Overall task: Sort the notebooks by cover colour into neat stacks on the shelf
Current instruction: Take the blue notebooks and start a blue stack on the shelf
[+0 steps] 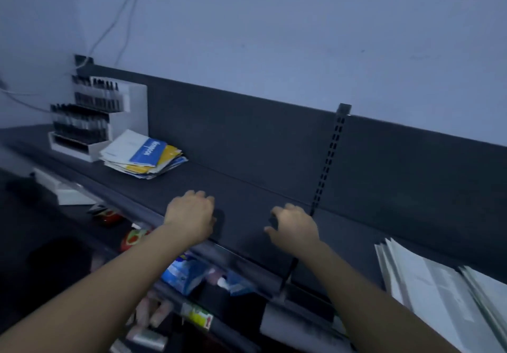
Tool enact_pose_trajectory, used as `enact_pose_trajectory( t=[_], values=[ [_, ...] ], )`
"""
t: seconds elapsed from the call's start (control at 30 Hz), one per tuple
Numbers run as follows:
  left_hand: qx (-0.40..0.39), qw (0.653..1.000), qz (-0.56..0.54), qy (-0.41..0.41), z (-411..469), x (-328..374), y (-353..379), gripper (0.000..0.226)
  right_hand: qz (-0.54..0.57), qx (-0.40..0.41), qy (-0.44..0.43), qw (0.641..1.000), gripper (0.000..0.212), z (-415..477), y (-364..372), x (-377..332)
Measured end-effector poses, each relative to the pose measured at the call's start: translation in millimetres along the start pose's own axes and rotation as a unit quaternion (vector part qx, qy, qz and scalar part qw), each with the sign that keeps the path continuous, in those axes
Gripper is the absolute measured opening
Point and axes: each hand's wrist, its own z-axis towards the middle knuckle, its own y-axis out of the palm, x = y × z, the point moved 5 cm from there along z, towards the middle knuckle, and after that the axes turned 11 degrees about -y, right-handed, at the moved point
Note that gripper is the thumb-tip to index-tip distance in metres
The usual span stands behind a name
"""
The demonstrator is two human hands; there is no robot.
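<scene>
Two bare forearms (109, 284), uncovered to frame edge; left hand (190, 215) and right hand (295, 227) bare too; dim bluish light overall.

— What stands at the far left?
— A white tiered rack (98, 122) of dark pens, cables (120, 15) on the wall (274, 37) above.
— And lower down?
— A blue packet (183, 273) and a yellow-green label (199, 317), both blurred.

Blue, yellow and white notebooks (142, 155) (top one blue-and-white), dark-grey shelf (247, 188)
</scene>
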Motion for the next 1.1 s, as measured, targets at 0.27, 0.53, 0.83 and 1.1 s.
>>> enact_pose_trajectory(
  t=[0.27,0.53,0.83,1.1],
  values=[
    [-0.021,0.998,0.03,-0.052,41.7,-121.3,13.9,0.04,0.007,-0.017,-0.047,0.999,0.042,89.0,20.9,-95.0],
    [-0.007,0.995,0.028,-0.092,98.7,-187.7,34.6,0.038,0.022,-0.011,-0.084,0.996,0.042,178.0,35.0,-148.5],
    [0.012,0.992,0.032,-0.12,185.0,-245.0,48.2,0.034,0.061,0.009,-0.122,0.991,0.035,285.9,45.7,-188.8],
    [0.007,0.987,0.02,-0.159,235.5,-278.8,78.1,0.041,0.15,-0.011,-0.113,0.982,0.047,344.5,72.1,-209.8]
  ],
)
